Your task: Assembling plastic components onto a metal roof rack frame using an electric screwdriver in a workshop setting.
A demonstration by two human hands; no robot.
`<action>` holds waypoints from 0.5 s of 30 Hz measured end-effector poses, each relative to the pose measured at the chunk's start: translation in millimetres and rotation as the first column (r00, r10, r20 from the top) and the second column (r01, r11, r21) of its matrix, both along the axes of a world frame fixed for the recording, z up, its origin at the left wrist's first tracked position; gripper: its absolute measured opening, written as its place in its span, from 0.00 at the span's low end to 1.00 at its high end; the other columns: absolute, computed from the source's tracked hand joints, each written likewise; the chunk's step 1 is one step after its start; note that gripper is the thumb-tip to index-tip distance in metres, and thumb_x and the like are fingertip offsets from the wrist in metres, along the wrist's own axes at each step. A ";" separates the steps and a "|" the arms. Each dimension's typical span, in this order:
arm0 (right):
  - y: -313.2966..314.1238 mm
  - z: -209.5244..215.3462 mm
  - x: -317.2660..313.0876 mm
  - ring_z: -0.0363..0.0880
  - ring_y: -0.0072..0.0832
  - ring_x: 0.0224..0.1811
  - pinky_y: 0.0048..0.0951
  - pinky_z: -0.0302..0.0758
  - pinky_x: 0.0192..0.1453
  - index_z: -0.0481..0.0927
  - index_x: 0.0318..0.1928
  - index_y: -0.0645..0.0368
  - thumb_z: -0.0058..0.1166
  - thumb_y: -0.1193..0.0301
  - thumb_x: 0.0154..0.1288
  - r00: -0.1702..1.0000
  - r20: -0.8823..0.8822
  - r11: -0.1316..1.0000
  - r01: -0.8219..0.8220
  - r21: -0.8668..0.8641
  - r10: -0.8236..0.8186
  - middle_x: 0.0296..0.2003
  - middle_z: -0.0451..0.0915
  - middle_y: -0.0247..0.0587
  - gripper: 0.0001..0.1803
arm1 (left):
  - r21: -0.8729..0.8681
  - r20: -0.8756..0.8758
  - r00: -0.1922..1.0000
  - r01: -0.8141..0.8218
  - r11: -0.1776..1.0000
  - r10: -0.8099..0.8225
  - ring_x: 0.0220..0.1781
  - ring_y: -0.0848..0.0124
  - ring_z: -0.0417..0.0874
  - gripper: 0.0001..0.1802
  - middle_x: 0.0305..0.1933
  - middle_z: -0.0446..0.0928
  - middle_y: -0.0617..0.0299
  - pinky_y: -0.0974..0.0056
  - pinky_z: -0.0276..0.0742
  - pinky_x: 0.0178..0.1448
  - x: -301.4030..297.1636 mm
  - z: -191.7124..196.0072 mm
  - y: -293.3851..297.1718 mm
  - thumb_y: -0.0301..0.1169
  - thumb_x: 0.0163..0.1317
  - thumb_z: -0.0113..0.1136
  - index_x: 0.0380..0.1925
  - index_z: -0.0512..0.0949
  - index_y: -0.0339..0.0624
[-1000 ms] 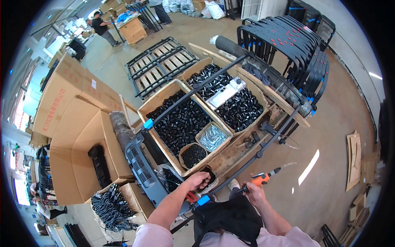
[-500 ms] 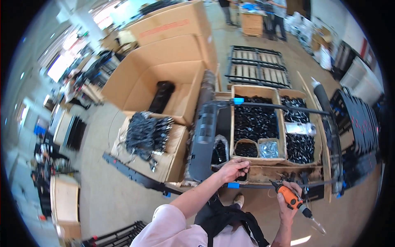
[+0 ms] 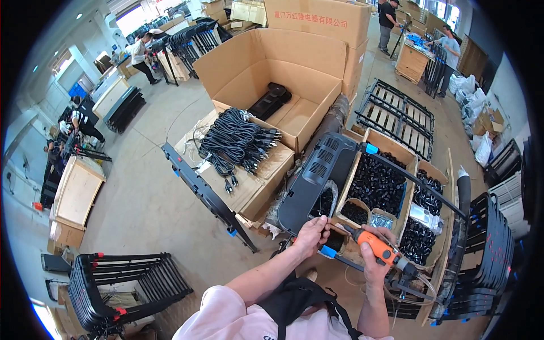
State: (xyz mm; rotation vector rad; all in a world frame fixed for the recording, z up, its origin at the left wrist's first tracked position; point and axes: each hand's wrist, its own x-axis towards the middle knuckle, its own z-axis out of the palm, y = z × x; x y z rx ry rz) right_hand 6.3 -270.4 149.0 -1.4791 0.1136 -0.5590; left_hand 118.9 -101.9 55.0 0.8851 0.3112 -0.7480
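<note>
My right hand (image 3: pixel 375 265) grips an orange powered screwdriver (image 3: pixel 374 243) whose tip points left toward my left hand. My left hand (image 3: pixel 311 233) is closed on the lower end of a dark grey vented plastic panel (image 3: pixel 317 177), pinching something small at the tool's tip. The panel lies slanted over wooden crates (image 3: pixel 391 148) filled with small black parts (image 3: pixel 375 182). A long black metal bar with blue end caps (image 3: pixel 416 182) crosses over the crates.
A bundle of black power cords (image 3: pixel 235 141) lies on cardboard at the left, behind it a big open carton (image 3: pixel 272 73). A black rail (image 3: pixel 207 195) lies on the floor. Stacked black frames stand lower left (image 3: pixel 122 286) and right (image 3: pixel 493 249). Other people work far off.
My head has turned left, so the crates slid to the right and the cords and carton came to the middle. My right hand brought the screwdriver up to my left hand on the panel's end.
</note>
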 end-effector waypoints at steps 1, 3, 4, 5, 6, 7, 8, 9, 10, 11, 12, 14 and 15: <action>3.8 1.7 10.4 0.81 0.38 0.62 0.44 0.74 0.72 0.68 0.64 0.62 0.65 0.77 0.65 1.000 -0.003 1.000 -0.022 -0.004 0.022 0.56 0.82 0.52 0.29 | -0.050 -0.044 0.998 -0.048 0.998 0.046 0.26 0.80 0.68 0.16 0.32 0.71 0.72 0.74 0.60 0.25 5.4 1.8 3.2 0.46 0.80 0.56 0.42 0.76 0.45; 9.9 5.2 26.6 0.82 0.37 0.61 0.43 0.75 0.72 0.69 0.64 0.62 0.64 0.79 0.66 0.999 -0.009 0.999 -0.051 0.018 0.051 0.57 0.82 0.53 0.28 | -0.081 -0.088 0.995 -0.063 0.995 0.056 0.26 0.80 0.68 0.16 0.31 0.71 0.71 0.74 0.60 0.25 18.0 5.4 7.3 0.46 0.80 0.57 0.45 0.77 0.44; 11.1 2.3 35.8 0.82 0.37 0.61 0.43 0.75 0.72 0.69 0.64 0.62 0.64 0.79 0.66 0.998 -0.014 0.997 -0.063 0.034 0.063 0.57 0.83 0.53 0.28 | -0.115 -0.120 0.992 -0.064 0.991 0.051 0.27 0.80 0.68 0.16 0.31 0.71 0.71 0.74 0.60 0.25 25.8 6.2 8.4 0.45 0.80 0.57 0.45 0.77 0.44; 13.1 1.4 44.8 0.82 0.37 0.62 0.43 0.76 0.71 0.69 0.64 0.62 0.64 0.79 0.66 0.997 -0.018 0.996 -0.074 0.050 0.075 0.57 0.83 0.54 0.28 | -0.149 -0.151 0.988 -0.067 0.987 0.045 0.27 0.80 0.68 0.15 0.31 0.71 0.71 0.74 0.60 0.25 33.3 6.9 9.7 0.45 0.80 0.57 0.45 0.77 0.44; 17.3 3.3 52.2 0.82 0.38 0.62 0.44 0.76 0.72 0.69 0.64 0.62 0.65 0.79 0.66 0.997 -0.044 0.997 -0.063 0.033 0.064 0.57 0.83 0.54 0.28 | -0.167 -0.174 0.984 -0.079 0.983 0.050 0.27 0.79 0.68 0.15 0.31 0.72 0.71 0.74 0.59 0.25 40.5 7.5 9.7 0.45 0.80 0.58 0.44 0.78 0.44; 19.0 2.1 60.3 0.82 0.38 0.62 0.44 0.76 0.72 0.69 0.64 0.62 0.65 0.79 0.66 0.996 -0.053 0.997 -0.067 0.032 0.069 0.57 0.83 0.54 0.28 | -0.168 -0.183 0.982 -0.085 0.982 0.054 0.27 0.79 0.68 0.15 0.31 0.72 0.71 0.74 0.59 0.25 47.8 9.6 9.1 0.45 0.80 0.58 0.44 0.78 0.44; 20.4 0.4 68.7 0.82 0.39 0.63 0.44 0.76 0.72 0.69 0.64 0.62 0.65 0.79 0.66 0.997 -0.052 0.998 -0.061 0.011 0.062 0.57 0.83 0.54 0.28 | -0.199 -0.221 0.974 -0.099 0.975 0.054 0.27 0.79 0.68 0.15 0.32 0.73 0.71 0.74 0.59 0.24 56.0 12.3 8.4 0.44 0.79 0.58 0.44 0.78 0.44; 21.8 -1.1 77.2 0.81 0.39 0.63 0.45 0.76 0.72 0.69 0.63 0.63 0.65 0.79 0.66 0.997 -0.052 0.998 -0.055 -0.009 0.055 0.57 0.83 0.54 0.28 | -0.228 -0.259 0.964 -0.114 0.967 0.052 0.26 0.79 0.68 0.14 0.32 0.73 0.70 0.74 0.59 0.24 64.5 13.0 8.2 0.44 0.79 0.58 0.44 0.78 0.44; 23.7 -1.3 85.8 0.81 0.39 0.63 0.45 0.76 0.72 0.69 0.63 0.63 0.65 0.79 0.66 0.996 -0.063 0.998 -0.061 -0.010 0.060 0.57 0.83 0.54 0.28 | -0.262 -0.294 0.954 -0.129 0.956 0.048 0.27 0.79 0.69 0.13 0.32 0.74 0.70 0.74 0.61 0.24 73.2 11.7 9.5 0.42 0.79 0.58 0.46 0.79 0.44; 25.3 -0.1 94.2 0.81 0.40 0.63 0.45 0.76 0.72 0.70 0.63 0.63 0.65 0.79 0.66 0.997 -0.060 0.999 -0.053 0.003 0.053 0.57 0.83 0.54 0.27 | -0.262 -0.306 0.951 -0.137 0.955 0.053 0.27 0.79 0.69 0.13 0.32 0.74 0.70 0.74 0.61 0.24 81.3 10.2 10.3 0.42 0.79 0.58 0.46 0.79 0.44; 28.0 0.2 102.8 0.81 0.40 0.63 0.45 0.76 0.72 0.70 0.63 0.63 0.65 0.80 0.66 0.997 -0.058 0.999 -0.044 0.015 0.045 0.57 0.82 0.54 0.27 | -0.260 -0.307 0.950 -0.137 0.956 0.052 0.27 0.79 0.70 0.13 0.32 0.74 0.70 0.74 0.61 0.25 88.5 8.6 10.8 0.42 0.80 0.58 0.46 0.79 0.44; 31.4 -0.2 118.8 0.81 0.41 0.63 0.46 0.74 0.73 0.70 0.63 0.62 0.65 0.77 0.66 0.995 -0.098 0.999 -0.032 -0.017 0.030 0.56 0.83 0.54 0.28 | -0.262 -0.318 0.947 -0.124 0.957 0.036 0.28 0.79 0.71 0.12 0.33 0.74 0.70 0.74 0.64 0.25 101.9 9.9 10.1 0.40 0.80 0.57 0.49 0.79 0.44; 32.9 -0.6 127.0 0.81 0.42 0.64 0.47 0.73 0.74 0.69 0.64 0.61 0.66 0.74 0.66 0.992 -0.123 0.999 -0.023 -0.044 0.018 0.56 0.84 0.54 0.28 | -0.267 -0.333 0.942 -0.123 0.956 0.029 0.28 0.79 0.71 0.12 0.33 0.74 0.70 0.74 0.64 0.25 109.2 7.9 11.2 0.40 0.80 0.57 0.49 0.79 0.44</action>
